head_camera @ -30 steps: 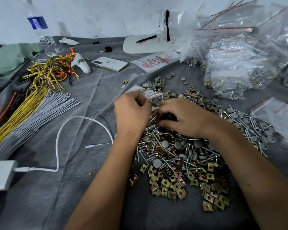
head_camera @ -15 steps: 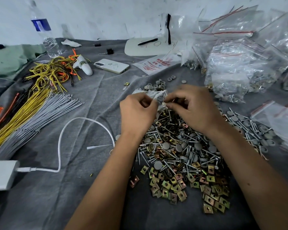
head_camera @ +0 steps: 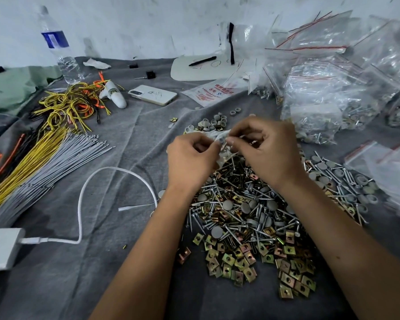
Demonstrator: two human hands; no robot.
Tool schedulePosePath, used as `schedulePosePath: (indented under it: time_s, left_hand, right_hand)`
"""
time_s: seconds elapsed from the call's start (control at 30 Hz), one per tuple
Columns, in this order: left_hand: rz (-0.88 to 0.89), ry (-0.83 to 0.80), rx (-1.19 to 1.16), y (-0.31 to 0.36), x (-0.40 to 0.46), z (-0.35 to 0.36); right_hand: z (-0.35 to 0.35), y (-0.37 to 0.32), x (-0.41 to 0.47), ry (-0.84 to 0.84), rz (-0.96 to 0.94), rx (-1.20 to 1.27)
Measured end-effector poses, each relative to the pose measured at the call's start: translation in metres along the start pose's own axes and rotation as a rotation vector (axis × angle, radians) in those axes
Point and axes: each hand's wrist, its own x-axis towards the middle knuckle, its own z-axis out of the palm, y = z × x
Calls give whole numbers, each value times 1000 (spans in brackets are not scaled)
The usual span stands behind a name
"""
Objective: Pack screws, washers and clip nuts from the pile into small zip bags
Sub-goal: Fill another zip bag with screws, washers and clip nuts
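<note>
Bag (head_camera: pixel 218 136) pinched between left hand (head_camera: pixel 189 161) and right hand (head_camera: pixel 267 150) (above pile (head_camera: pixel 247 211)).

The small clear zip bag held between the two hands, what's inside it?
The small clear zip bag, pinched by the left hand and right hand, shows a screw-like tip at its mouth. Fingers and crumpled plastic cover the rest.

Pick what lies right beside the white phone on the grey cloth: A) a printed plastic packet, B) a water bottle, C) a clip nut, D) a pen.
A: the printed plastic packet lies just right of the white phone; pen and water bottle sit farther off.
</note>
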Motion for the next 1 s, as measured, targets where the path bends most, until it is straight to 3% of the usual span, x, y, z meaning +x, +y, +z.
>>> schedulePosePath:
  time_s: [0.2, 0.33, 0.43, 0.57, 0.67, 0.8, 0.9, 1.0]
  left_hand:
    - [-10, 67, -2, -2, 2, -3]
    - [-4, 142, -61, 3, 2, -6]
    - [-97, 148, -448, 4, 6, -11]
    - [-360, -81, -1143, 1, 13, -30]
    - [-509, -127, -1489, -4, 17, -38]
    - [-589, -80, -1504, -5, 19, -42]
    - [-634, -33, -1462, -7, 21, -45]
    - [-553, 21, -1499, -7, 19, -47]
  right_hand:
    - [-10, 1, 3, 79, -27, -130]
    - [-8, 7, 1, -266, 28, -522]
    - [-5, 10, 1, -403, 70, -674]
    - [-7, 10, 1, -443, 97, -542]
    - [-7, 10, 0, -411, 113, -496]
    - [-9, 9, 1, -395, 126, -425]
    - [-13, 7, 2, -524, 130, -484]
    - [-16, 4, 5, -622, 139, -522]
